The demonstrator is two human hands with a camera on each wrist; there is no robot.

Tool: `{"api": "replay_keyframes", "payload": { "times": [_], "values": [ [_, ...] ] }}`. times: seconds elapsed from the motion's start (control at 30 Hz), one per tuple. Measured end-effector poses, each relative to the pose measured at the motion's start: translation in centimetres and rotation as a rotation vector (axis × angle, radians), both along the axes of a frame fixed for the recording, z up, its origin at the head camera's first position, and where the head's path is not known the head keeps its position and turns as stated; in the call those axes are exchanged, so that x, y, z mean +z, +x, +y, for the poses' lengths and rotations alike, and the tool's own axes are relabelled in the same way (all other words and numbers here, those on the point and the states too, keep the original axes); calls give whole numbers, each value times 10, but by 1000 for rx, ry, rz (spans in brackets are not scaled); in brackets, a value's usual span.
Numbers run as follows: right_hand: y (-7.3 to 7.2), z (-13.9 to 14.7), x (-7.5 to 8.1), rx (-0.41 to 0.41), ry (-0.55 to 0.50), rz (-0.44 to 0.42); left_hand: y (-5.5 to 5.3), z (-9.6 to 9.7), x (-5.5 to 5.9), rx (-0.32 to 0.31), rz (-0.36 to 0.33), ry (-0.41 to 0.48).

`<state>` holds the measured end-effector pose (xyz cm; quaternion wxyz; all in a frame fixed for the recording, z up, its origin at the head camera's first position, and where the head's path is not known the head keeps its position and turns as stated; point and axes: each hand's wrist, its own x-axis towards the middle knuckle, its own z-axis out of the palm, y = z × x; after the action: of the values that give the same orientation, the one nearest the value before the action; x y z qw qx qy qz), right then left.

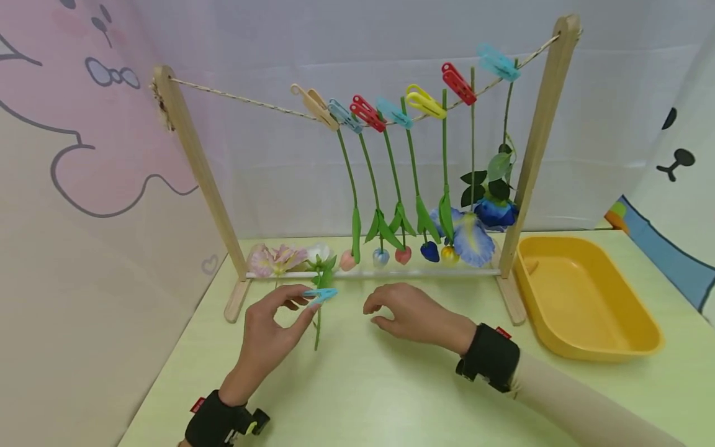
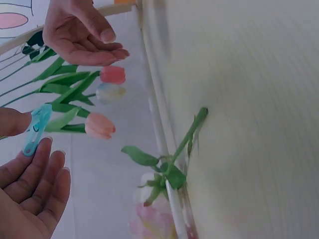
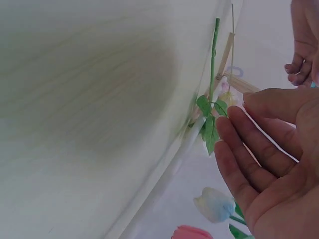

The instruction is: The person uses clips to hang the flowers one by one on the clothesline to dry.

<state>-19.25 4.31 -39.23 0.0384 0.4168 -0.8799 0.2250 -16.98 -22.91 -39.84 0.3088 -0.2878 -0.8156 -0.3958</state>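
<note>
My left hand (image 1: 274,326) pinches a light blue clothespin (image 1: 324,294) between thumb and fingers, above the table. My right hand (image 1: 413,313) holds nothing; its fingers are loosely bent in front of the rack's bottom bar. Just beyond the left hand, a white flower (image 1: 318,253) with a green leafy stem (image 2: 189,133) lies across that bar. Beside it is a pink flower (image 1: 275,259). Several tulips, among them a peach one (image 2: 99,125), hang head down from the rope, held by clothespins such as the tan one (image 1: 318,108).
A wooden rack with a left post (image 1: 201,167) and a right post (image 1: 539,143) carries a sagging rope (image 1: 240,99). A blue iris (image 1: 472,239) and a dark blue flower (image 1: 495,213) hang near the right post. A yellow tray (image 1: 586,298) stands on the table at right.
</note>
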Motion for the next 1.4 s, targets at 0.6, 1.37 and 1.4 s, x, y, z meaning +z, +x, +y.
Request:
{"api": "replay_keyframes", "payload": {
  "times": [0.6, 1.37, 1.4],
  "values": [
    [-32, -73, -28, 274, 145, 228, -5, -59, -4, 186, -103, 65],
    [-41, -90, -25, 320, 223, 539, -8, -76, -3, 248, -49, 32],
    [-41, -90, -22, 315, 193, 540, -8, -77, -2, 250, -44, 18]
  ]
}}
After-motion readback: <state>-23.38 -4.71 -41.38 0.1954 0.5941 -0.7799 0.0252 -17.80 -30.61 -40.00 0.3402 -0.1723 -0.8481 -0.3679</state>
